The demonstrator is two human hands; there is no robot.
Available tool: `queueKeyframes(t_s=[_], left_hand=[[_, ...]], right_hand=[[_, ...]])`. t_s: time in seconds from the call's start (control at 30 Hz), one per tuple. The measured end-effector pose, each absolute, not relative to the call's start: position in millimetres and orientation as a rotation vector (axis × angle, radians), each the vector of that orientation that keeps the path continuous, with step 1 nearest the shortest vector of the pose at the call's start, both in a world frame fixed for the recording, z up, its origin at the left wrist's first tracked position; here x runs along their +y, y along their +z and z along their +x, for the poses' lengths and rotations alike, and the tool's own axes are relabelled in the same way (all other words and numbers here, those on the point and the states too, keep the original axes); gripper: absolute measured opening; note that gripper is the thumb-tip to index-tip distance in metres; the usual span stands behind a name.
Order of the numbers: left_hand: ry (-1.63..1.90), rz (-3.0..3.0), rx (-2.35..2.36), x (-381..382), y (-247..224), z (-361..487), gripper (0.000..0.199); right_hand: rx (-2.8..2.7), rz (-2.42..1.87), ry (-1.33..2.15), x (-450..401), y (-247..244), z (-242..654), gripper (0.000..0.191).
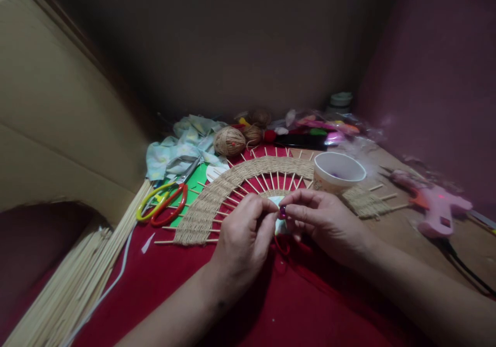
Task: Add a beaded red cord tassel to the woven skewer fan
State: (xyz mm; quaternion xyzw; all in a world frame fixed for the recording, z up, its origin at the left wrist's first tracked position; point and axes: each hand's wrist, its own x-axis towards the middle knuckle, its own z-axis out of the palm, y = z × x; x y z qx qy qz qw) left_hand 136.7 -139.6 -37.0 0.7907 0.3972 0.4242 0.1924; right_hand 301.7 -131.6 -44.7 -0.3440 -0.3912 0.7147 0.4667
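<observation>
Purple bead sat in the right hand's fingertip grip, presumably for its smallness; the left hand's was unclear.

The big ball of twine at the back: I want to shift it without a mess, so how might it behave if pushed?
The ball of twine would likely roll, being rounded, though the pale blue cloth and smaller ball beside it might check that. Its many wound strands suggest slight give when squeezed and a rough, grippy surface.

Left hand and right hand are bare, the left wrist bearing a spot.
</observation>
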Motion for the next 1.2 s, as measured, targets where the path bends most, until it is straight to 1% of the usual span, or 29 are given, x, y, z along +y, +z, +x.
queueKeyframes(t_s=[0.3,0.57,0.8,1.0,1.2], left_hand=[[1.206,2.228,1.116,-138.8,-37.2,137.2,0.011],[1.229,2.217,1.103,-139.3,-36.5,136.6,0.010],[1.107,2.043,1.178,-140.5,-44.3,135.1,0.016],[1.107,1.994,1.175,-141.6,-42.6,135.7,0.010],[1.118,2.064,1.177,-140.7,-38.8,136.8,0.012]], right_hand=[[-0.992,-0.812,1.713,-132.6,-50.8,302.8,0.014],[-0.972,-0.814,1.706,-132.0,-46.6,301.2,0.017],[-1.006,-0.838,1.699,-131.7,-47.4,302.5,0.017],[-0.989,-0.841,1.703,-131.3,-46.1,301.2,0.017],[-0.994,-0.836,1.700,-132.3,-44.7,301.6,0.016]])
